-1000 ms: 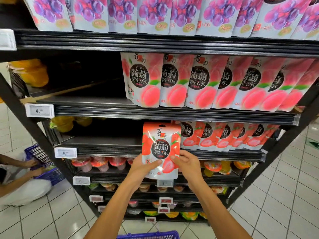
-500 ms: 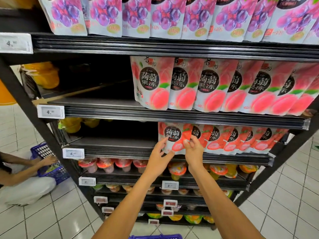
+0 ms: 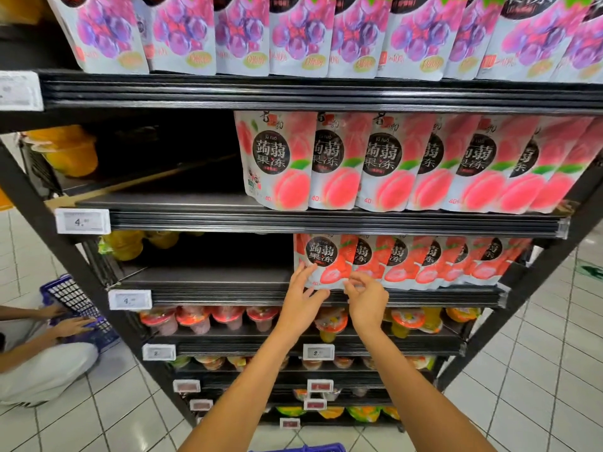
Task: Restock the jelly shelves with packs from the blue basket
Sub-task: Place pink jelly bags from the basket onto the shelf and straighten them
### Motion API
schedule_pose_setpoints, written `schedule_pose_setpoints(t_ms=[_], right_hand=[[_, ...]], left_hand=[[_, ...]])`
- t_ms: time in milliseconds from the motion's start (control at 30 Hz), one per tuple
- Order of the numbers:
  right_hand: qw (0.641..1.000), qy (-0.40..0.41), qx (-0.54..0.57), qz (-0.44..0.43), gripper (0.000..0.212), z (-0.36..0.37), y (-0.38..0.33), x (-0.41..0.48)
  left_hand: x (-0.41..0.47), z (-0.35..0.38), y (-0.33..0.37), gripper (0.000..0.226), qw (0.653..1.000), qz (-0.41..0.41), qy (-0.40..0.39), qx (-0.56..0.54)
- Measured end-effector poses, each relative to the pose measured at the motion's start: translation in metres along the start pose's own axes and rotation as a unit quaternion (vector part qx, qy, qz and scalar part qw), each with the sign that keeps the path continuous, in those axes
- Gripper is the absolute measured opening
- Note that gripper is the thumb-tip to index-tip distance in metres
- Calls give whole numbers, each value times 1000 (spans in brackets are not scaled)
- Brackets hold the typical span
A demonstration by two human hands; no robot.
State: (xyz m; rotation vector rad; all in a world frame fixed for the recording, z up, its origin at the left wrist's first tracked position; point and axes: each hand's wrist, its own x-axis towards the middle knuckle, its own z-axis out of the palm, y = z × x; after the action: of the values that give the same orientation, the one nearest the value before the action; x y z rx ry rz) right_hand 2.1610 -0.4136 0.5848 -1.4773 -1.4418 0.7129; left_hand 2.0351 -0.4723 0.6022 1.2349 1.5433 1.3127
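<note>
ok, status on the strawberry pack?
Left hand touching strawberry pack, fingers straight. Right hand curled at its bottom edge, grip unclear. Pack upright, row's left end. Nothing blocking.

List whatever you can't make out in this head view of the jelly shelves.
All head view.
- Blue basket: cut off by the bottom edge, contents unseen.
- Price tag: digits after 4 blurred.
- Right hand: fingers motion-blurred; contact with strawberry pack unclear.
- Grape packs: tops cut off above.
</note>
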Motion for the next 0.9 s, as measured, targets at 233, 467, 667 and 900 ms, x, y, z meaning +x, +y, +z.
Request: schedule_pose_setpoints(t_ms=[233, 467, 667, 900], right_hand=[[996, 29, 75, 31, 9, 3, 9, -5], [998, -12, 53, 25, 27, -2, 36, -46], [985, -103, -7, 138, 24, 16, 135, -118], [932, -225, -77, 275, 12, 65, 287, -215]], left_hand=[[-4, -5, 3, 63, 998, -3, -2, -59], [-37, -23, -31, 38, 993, -34, 44, -109], [-99, -28, -143, 30, 976, -201, 31, -73], [-171, -16, -328, 30, 915, -397, 43, -53]])
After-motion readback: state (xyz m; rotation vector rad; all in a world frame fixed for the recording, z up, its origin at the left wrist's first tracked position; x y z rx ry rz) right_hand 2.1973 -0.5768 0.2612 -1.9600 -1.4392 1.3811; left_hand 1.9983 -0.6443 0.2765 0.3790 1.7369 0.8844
